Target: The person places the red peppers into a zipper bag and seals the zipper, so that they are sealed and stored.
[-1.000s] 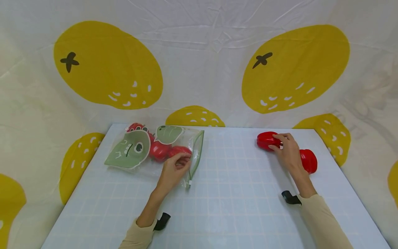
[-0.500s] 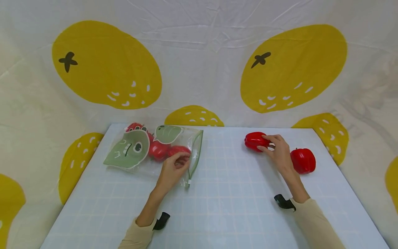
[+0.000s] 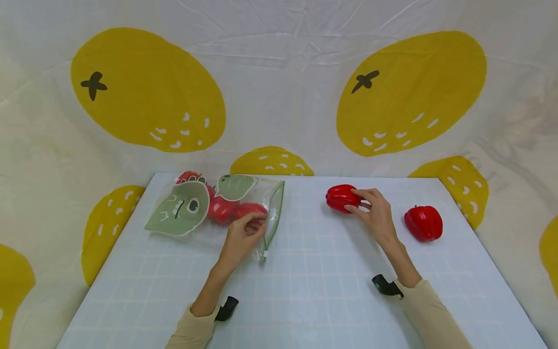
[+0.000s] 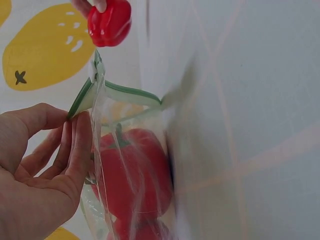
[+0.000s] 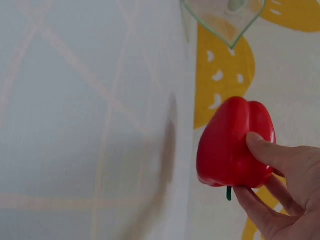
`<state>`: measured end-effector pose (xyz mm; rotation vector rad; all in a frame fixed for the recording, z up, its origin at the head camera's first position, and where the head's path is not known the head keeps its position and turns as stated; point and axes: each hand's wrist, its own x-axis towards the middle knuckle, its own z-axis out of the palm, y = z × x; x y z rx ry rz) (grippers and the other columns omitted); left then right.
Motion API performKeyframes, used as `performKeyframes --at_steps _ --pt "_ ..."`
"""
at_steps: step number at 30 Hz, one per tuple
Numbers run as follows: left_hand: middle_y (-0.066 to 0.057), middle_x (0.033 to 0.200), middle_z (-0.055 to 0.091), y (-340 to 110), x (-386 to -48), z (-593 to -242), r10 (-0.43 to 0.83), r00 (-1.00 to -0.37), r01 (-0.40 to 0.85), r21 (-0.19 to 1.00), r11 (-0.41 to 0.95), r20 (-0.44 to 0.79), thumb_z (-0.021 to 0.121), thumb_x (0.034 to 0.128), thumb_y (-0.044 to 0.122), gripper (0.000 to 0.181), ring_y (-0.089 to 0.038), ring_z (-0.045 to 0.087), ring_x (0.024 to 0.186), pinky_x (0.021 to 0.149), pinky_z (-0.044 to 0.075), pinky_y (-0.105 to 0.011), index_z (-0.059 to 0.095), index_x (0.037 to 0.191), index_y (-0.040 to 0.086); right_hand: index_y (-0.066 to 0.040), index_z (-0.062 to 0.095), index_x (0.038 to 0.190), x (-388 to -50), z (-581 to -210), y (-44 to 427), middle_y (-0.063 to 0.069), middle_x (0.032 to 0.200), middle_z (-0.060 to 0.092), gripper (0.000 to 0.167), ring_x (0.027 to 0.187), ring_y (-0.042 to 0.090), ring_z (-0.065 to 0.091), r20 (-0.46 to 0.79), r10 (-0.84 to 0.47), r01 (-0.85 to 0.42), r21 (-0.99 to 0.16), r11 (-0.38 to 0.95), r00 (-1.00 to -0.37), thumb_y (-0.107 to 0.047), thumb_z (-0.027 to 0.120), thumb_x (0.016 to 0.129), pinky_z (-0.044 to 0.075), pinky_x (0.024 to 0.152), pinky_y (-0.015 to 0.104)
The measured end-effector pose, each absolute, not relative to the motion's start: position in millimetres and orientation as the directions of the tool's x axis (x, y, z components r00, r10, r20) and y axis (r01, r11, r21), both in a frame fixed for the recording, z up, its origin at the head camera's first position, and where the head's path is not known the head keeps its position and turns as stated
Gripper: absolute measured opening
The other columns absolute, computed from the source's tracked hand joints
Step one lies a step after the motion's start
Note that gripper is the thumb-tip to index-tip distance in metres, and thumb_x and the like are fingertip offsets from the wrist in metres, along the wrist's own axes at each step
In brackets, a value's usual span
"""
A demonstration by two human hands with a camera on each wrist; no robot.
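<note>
My left hand (image 3: 243,240) pinches the green-edged rim of a clear zip bag (image 4: 127,95) between thumb and fingers. The bag's mouth stands parted in the left wrist view. Several red bell peppers (image 3: 223,211) lie inside it, partly hidden by a green dinosaur print (image 3: 183,209). In my right hand (image 3: 376,215) is another red bell pepper (image 5: 232,145), gripped near its stem end by thumb and fingers. It is held above the table, its bottom turned left toward the bag in the head view.
One loose red bell pepper (image 3: 424,223) lies on the table to the right of my right hand. The pale checked table (image 3: 314,291) ends at a white curtain with yellow fruit prints (image 3: 279,97). A small zip slider (image 3: 265,254) sits at the bag's near corner.
My right hand has carried its bell pepper leftward, away from the loose one, toward the bag. The left hand and the bag stay nearly still.
</note>
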<state>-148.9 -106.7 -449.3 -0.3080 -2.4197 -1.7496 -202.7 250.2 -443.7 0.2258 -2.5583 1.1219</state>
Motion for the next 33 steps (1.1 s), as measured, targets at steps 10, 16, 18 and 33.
performKeyframes --at_steps 10,16,18,33 --pt "-0.016 0.103 0.072 -104.6 -150.8 -450.7 0.070 -0.976 0.218 0.929 0.300 0.207 0.074 0.0916 -0.002 0.026 -0.030 0.068 0.093 0.082 0.059 -0.023 0.071 0.117 -0.004 -0.002 0.068 0.131 -200.1 -445.1 223.3 0.016 0.119 0.062 0.047 0.111 0.033 0.064 0.379 -0.032 -0.314 -0.712 0.628 -0.925 -0.006 0.083 0.086 0.058 0.088 0.052" --pt "-0.017 0.102 0.072 -104.4 -150.9 -451.7 0.059 -0.979 0.204 0.930 0.306 0.195 0.075 0.0905 -0.003 0.027 -0.031 0.068 0.093 0.082 0.059 -0.023 0.071 0.117 -0.006 -0.002 0.069 0.130 -200.2 -446.9 207.8 0.016 0.118 0.062 0.047 0.110 0.032 0.065 0.376 -0.041 -0.324 -0.733 0.599 -0.926 -0.005 0.083 0.085 0.058 0.088 0.052" --pt "-0.015 0.102 0.072 -104.7 -150.8 -451.1 0.063 -0.979 0.203 0.930 0.308 0.193 0.074 0.0911 -0.003 0.026 -0.029 0.068 0.092 0.082 0.059 -0.022 0.071 0.117 -0.004 -0.003 0.069 0.129 -200.3 -447.1 202.9 0.015 0.118 0.062 0.047 0.110 0.032 0.065 0.376 -0.044 -0.329 -0.741 0.585 -0.926 -0.005 0.083 0.085 0.059 0.088 0.051" --pt "-0.009 0.102 0.072 -107.2 -150.4 -450.1 0.087 -0.976 0.218 0.929 0.300 0.201 0.074 0.0927 0.002 0.025 -0.023 0.068 0.092 0.083 0.060 -0.024 0.072 0.118 0.001 -0.005 0.070 0.130 -203.1 -450.7 169.9 0.014 0.118 0.063 0.045 0.111 0.030 0.064 0.332 -0.071 -0.316 -0.781 0.538 -0.941 -0.008 0.083 0.086 0.059 0.090 0.048"
